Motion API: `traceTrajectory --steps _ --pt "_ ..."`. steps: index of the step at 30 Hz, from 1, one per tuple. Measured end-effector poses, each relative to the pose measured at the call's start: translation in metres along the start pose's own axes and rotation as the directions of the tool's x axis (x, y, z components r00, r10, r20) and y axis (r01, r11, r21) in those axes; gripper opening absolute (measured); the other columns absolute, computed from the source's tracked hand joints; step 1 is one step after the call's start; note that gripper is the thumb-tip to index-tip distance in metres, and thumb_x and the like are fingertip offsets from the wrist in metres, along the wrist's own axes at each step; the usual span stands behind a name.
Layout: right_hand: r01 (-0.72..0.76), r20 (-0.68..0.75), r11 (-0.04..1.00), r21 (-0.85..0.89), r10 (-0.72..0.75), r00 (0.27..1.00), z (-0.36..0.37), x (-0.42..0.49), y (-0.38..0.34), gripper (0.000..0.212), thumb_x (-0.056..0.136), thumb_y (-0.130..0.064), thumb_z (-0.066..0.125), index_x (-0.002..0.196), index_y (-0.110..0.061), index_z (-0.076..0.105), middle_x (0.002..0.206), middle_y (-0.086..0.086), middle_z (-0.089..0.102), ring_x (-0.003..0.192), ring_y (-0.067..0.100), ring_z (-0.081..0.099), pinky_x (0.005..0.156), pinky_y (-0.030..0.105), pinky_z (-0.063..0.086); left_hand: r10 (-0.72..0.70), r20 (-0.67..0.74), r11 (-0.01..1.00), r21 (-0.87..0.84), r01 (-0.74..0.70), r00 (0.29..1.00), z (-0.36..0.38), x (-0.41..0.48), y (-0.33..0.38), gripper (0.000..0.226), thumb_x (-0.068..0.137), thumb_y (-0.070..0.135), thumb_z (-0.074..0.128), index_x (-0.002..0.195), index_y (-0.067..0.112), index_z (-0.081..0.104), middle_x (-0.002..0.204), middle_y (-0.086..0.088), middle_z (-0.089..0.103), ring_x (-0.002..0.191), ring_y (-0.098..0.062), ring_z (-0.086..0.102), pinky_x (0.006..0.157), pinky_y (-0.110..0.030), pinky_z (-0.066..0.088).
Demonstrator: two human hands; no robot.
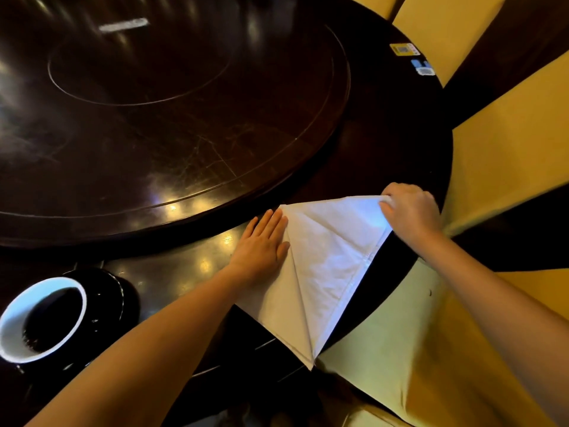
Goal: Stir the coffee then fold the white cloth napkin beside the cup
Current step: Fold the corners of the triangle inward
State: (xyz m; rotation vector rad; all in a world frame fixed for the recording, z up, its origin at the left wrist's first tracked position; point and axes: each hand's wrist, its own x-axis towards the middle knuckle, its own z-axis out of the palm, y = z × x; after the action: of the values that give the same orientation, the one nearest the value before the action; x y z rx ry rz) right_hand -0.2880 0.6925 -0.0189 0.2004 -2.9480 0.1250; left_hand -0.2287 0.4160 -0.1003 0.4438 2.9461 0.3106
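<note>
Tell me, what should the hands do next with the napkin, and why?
Probably the right hand should carry the corner it pinches over toward the left hand, making another fold. The napkin is already a folded triangle, its near tip hanging past the table edge, and the left hand lies flat, pinning that side.

A dark, glossy round wooden table (400, 155) fills most of the view, lamp glare scattered across it. A large raised turntable (172, 124) of the same dark wood sits on the table, with a thin inlaid ring near its centre. Two small stickers (414, 58) lie on the table's far right rim. Yellow-covered chairs (505, 167) stand around the table's right edge.
</note>
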Motion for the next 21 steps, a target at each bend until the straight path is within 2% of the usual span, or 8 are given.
traceTrajectory --steps 6,8,11,14,19,21 --pt "0.341 0.014 0.915 0.217 -0.352 0.936 -0.011 -0.095 -0.071 0.008 0.075 -0.013 0.071 0.079 -0.011 0.065 0.069 0.008 0.066 0.065 0.030 0.063 0.055 0.033 0.049 -0.037 0.039 0.999 0.026 0.036 0.999 -0.001 0.002 0.001 0.056 0.098 0.041 0.015 0.147 0.018 0.000 0.157 -0.001 -0.003 0.143 -0.015 -0.010 0.117 -0.036 -0.005" --pt "0.396 0.069 0.881 0.259 -0.425 0.902 -0.004 -0.123 -0.083 0.011 0.072 -0.014 0.073 0.077 -0.014 0.063 0.068 0.005 0.065 0.063 0.026 0.062 0.052 0.029 0.047 -0.054 0.058 0.998 0.039 0.052 0.997 -0.002 0.002 0.003 0.056 0.098 0.042 0.014 0.146 0.019 -0.002 0.157 0.000 -0.005 0.143 -0.015 -0.011 0.117 -0.037 -0.005" --pt "0.436 0.163 0.860 0.265 -0.485 0.859 0.011 -0.151 -0.092 0.013 0.074 -0.020 0.071 0.074 -0.018 0.058 0.068 0.002 0.062 0.064 0.024 0.060 0.050 0.031 0.046 -0.064 0.073 0.997 0.057 0.060 0.995 -0.003 0.001 0.004 0.057 0.098 0.044 0.013 0.146 0.019 -0.003 0.157 0.000 -0.006 0.143 -0.016 -0.011 0.117 -0.037 -0.005" --pt "0.416 0.218 0.855 0.310 -0.490 0.844 0.021 -0.169 -0.093 0.012 0.077 -0.025 0.069 0.081 -0.018 0.060 0.077 0.002 0.064 0.070 0.023 0.061 0.055 0.032 0.049 -0.062 0.066 0.996 0.061 0.058 0.996 -0.003 0.001 0.004 0.057 0.098 0.043 0.014 0.146 0.018 -0.003 0.157 -0.001 -0.006 0.143 -0.016 -0.010 0.118 -0.037 -0.004" --pt "0.339 0.284 0.821 0.459 -0.497 0.820 0.019 -0.189 -0.088 0.026 0.085 -0.025 0.061 0.109 -0.015 0.059 0.107 0.005 0.062 0.099 0.023 0.057 0.081 0.032 0.050 -0.061 0.069 0.997 0.053 0.057 0.996 -0.004 0.000 0.004 0.057 0.098 0.043 0.014 0.146 0.018 -0.003 0.157 -0.001 -0.005 0.143 -0.017 -0.009 0.118 -0.038 -0.003" --pt "0.362 0.280 0.803 0.474 -0.527 0.803 0.015 -0.196 -0.087 0.030 0.086 -0.030 0.058 0.113 -0.017 0.056 0.113 0.002 0.060 0.102 0.020 0.054 0.084 0.030 0.049 -0.061 0.075 0.997 0.045 0.058 0.995 -0.006 0.000 0.005 0.057 0.098 0.043 0.015 0.146 0.018 -0.001 0.158 -0.002 -0.003 0.143 -0.017 -0.008 0.118 -0.037 -0.002"
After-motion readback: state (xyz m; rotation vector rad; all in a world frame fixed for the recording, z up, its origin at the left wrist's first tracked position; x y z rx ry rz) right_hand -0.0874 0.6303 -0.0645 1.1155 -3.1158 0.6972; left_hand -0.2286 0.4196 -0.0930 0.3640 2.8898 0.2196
